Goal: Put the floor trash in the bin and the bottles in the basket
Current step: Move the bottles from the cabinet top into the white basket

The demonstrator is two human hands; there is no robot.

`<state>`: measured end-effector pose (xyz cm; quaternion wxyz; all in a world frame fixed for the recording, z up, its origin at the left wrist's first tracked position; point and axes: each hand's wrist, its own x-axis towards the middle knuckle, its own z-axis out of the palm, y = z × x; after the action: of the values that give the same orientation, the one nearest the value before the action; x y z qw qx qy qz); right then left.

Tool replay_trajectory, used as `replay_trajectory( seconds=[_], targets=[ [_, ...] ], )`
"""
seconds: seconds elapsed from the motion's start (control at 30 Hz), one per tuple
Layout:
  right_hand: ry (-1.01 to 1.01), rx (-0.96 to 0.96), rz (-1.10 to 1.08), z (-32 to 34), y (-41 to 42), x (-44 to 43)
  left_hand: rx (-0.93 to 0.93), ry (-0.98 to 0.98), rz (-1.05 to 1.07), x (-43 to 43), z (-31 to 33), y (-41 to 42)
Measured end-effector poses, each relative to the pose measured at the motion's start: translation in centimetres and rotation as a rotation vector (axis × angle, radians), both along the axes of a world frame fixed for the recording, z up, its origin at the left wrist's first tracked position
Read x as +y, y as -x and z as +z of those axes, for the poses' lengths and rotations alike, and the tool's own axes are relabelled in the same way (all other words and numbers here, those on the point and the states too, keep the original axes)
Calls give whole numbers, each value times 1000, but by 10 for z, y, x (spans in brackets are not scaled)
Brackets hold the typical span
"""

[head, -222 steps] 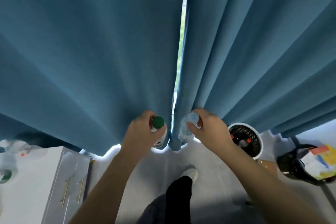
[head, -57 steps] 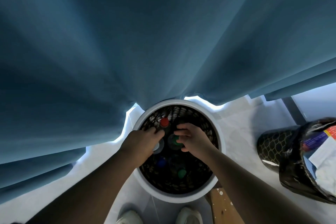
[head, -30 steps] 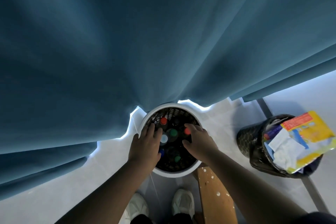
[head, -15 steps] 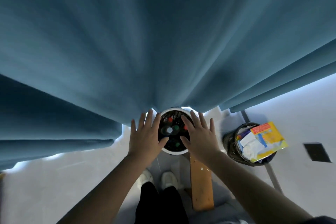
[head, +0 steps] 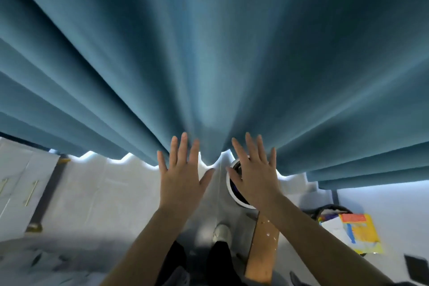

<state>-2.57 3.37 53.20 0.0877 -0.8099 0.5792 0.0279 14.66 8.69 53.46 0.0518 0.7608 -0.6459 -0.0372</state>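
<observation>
Withdrawing left hand (head: pixel 183 176) and right hand (head: pixel 255 176) from basket (head: pixel 229 184), centre right of frame. Spreading both wide, holding nothing. Leaving bottles inside, hidden behind right palm. Likely finishing basket step.

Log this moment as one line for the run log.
left hand open, empty | right hand open, empty, in front of basket | bin holds yellow wrapper
</observation>
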Motion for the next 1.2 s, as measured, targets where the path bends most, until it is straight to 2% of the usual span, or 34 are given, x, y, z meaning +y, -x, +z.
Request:
replay_trajectory(
  seconds=[0.3, 0.67, 1.0, 1.2],
  targets=[
    [-35, -82, 245, 29, -165, 22, 82, 13, 305, 62, 11, -148],
    [-33, -96, 389, 45, -399, 95, 68, 19, 491, 167, 26, -371],
    [-23, -114, 577, 38, -535, 120, 112, 27, 700, 222, 24, -483],
    [-87, -83, 690, 28, -611, 121, 81, -5, 810, 243, 16, -549]
  ],
)
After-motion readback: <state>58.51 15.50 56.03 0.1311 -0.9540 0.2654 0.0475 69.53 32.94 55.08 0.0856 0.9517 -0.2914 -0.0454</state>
